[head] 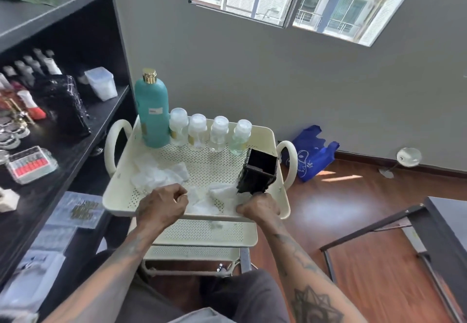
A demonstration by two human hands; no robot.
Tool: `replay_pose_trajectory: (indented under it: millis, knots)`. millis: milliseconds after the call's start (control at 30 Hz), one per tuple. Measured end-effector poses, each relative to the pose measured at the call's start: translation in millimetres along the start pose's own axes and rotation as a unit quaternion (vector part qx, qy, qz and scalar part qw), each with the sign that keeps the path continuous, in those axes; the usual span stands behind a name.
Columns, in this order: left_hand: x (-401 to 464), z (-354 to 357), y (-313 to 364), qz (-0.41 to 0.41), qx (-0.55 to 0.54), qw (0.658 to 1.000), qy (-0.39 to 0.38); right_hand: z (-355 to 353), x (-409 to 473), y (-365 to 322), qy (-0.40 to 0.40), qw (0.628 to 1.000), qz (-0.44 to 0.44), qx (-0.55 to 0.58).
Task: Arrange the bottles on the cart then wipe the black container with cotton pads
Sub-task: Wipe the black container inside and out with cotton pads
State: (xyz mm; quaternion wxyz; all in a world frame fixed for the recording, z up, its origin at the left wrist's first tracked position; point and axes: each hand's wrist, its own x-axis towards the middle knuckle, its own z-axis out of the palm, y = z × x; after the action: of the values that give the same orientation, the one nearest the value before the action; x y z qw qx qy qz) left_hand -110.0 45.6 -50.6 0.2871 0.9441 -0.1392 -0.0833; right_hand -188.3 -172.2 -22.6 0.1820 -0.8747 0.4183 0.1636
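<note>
Now, bottles: tall teal plastic bottle (154,113) and four small clear bottles (209,133) lined along the cream perforated cart tray's (267,135) back rim, apparently arranged.
Right hand (259,206): fingers curled round the square black container's (260,170) base, tilting it for wiping.
Left hand (161,206): fingers curled, seemingly pinching white cotton pads (202,200).

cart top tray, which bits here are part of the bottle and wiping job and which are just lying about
Part of the job:
teal bottle
four small clear bottles
black container, held by the right hand
cotton pads
left hand
cart

Just lying about:
blue bag
black shelf unit with cosmetics
round mirror on the floor
</note>
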Motion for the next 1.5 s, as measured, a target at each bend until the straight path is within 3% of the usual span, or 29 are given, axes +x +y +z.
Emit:
replay_pose_trajectory:
  millis: [133, 267, 567, 800, 933, 1033, 1100, 1167, 1233, 1300, 1367, 1500]
  knots:
    - [-1, 0, -2, 0.003, -0.001, 1.0, 0.007, 9, 2, 3, -0.007, 0.999, -0.014, 0.033]
    - [-2, 0, -2, 0.002, -0.006, 1.0, 0.014, 5, 1, 12, 0.025, 0.992, -0.086, 0.09]
    - [-5, 0, -1, -0.005, -0.011, 1.0, 0.021, 10, -10, 39, 0.133, 0.955, -0.265, 0.019]
    - [-5, -2, 0, -0.011, -0.013, 1.0, 0.014, 10, -25, 42, 0.278, 0.896, -0.346, -0.026]
    - [-6, -3, 2, -0.016, -0.008, 1.0, 0.007, 5, -30, 42, 0.254, 0.907, -0.334, 0.031]
    - [-7, -3, 2, -0.014, -0.009, 1.0, 0.008, -11, -46, 39, 0.174, 0.915, -0.291, 0.218]
    - [-7, -3, 2, -0.013, -0.01, 1.0, 0.01, -39, -60, 37, 0.092, 0.893, -0.242, 0.367]
    - [-6, -3, 3, -0.011, -0.01, 1.0, 0.015, -74, -67, 35, 0.154, 0.855, -0.252, 0.426]
    - [-5, -2, 3, -0.009, -0.003, 1.0, 0.018, -105, -63, 27, 0.313, 0.821, -0.295, 0.375]
    - [-6, -2, 2, -0.01, 0.003, 1.0, 0.021, -120, -53, 13, 0.404, 0.8, -0.344, 0.282]
    - [-6, -2, 1, -0.01, 0.002, 1.0, 0.022, -113, -35, 2, 0.381, 0.834, -0.362, 0.167]
    - [-5, -2, 3, -0.003, -0.005, 1.0, 0.026, -100, 3, -10, 0.228, 0.919, -0.317, -0.049]
